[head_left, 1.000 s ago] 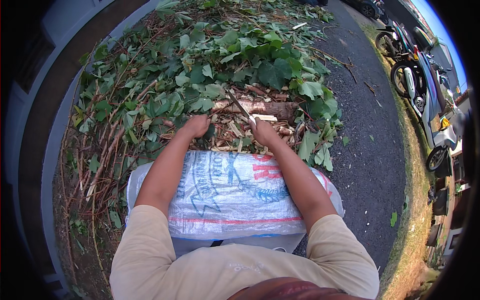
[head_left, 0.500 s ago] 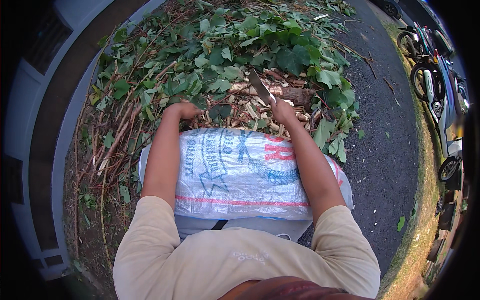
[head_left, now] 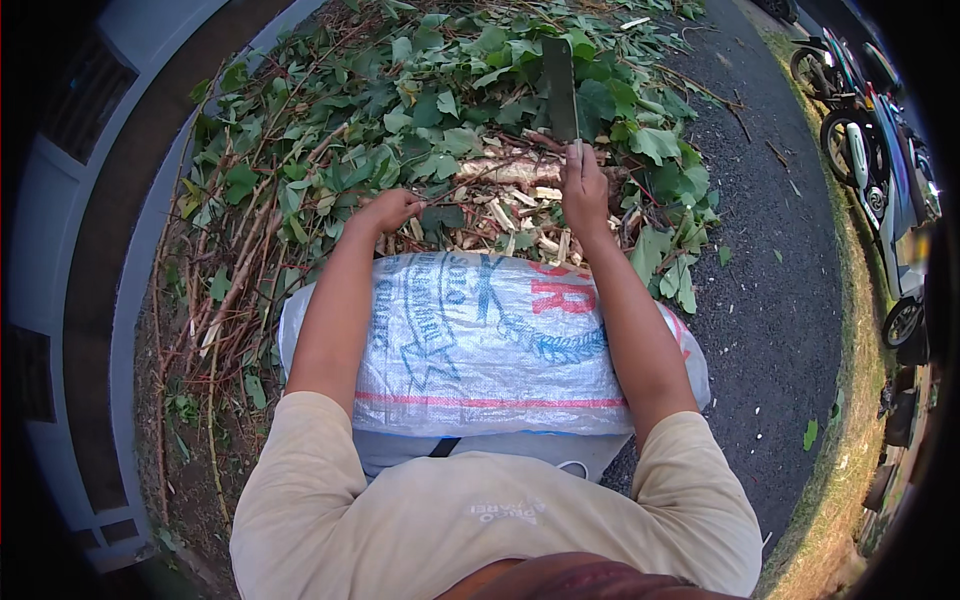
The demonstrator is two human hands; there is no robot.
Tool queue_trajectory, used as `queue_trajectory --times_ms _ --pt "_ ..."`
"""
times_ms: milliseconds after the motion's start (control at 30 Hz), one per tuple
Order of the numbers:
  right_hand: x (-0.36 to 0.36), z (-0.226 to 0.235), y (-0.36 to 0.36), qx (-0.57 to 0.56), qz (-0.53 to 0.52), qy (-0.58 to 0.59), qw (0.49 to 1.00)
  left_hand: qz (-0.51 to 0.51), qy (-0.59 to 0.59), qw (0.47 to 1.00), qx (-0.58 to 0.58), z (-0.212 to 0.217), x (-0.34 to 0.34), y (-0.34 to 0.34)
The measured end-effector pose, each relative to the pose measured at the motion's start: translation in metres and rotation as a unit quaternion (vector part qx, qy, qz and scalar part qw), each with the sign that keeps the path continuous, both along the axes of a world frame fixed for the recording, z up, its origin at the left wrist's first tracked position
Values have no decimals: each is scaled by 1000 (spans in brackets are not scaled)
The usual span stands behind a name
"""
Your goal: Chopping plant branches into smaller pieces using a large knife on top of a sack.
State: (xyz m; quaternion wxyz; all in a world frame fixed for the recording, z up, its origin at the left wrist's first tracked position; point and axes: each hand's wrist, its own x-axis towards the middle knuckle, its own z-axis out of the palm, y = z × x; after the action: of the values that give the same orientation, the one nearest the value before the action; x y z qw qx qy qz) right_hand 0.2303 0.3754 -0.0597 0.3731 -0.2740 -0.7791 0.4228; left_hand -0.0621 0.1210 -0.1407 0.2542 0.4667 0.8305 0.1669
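A broad-bladed machete (head_left: 562,92) points up and away from my right hand (head_left: 585,190), whose fingers are wrapped round its handle. Its blade is raised above the leaves behind the log. Off to the left, my left hand (head_left: 393,210) is pinched on a thin leafy twig (head_left: 452,190), which reaches across toward the log. A thick log (head_left: 512,171) with a pale, hacked upper side lies crosswise between and beyond both hands. Pale chopped wood pieces (head_left: 505,212) are scattered in front of it. A white woven sack (head_left: 480,340) covers my lap beneath my forearms.
Green leafy cuttings (head_left: 400,110) are heaped beyond the log. Long bare branches (head_left: 235,275) lie at the left, beside a wall (head_left: 95,300). Dark asphalt (head_left: 760,300) runs along the right, with parked motorcycles (head_left: 870,170) past a grass strip (head_left: 850,440).
My right hand has lifted the machete, swinging its blade from leaning left to nearly upright. My left hand has shifted slightly right and up with the twig.
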Motion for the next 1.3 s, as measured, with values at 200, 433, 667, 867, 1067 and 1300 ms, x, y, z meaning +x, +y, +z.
queue_trajectory --times_ms 200,433,667,867,1067,1300 --pt "-15 -121 23 9 42 -255 966 -50 -11 998 -41 -17 -8 24" --pt "-11 -83 24 5 10 -172 985 21 4 997 -73 -33 -8 21" --pt "5 -25 1 -61 38 139 988 25 -3 983 -183 2 9 48" --pt "-18 -163 48 -77 53 -299 950 25 -49 985 -162 -14 -16 43" --pt "-13 -78 3 -23 47 -137 989 39 23 995 -84 -31 -22 14" --pt "1 -2 -28 -65 16 -126 990 49 -135 988 -57 -7 -23 36"
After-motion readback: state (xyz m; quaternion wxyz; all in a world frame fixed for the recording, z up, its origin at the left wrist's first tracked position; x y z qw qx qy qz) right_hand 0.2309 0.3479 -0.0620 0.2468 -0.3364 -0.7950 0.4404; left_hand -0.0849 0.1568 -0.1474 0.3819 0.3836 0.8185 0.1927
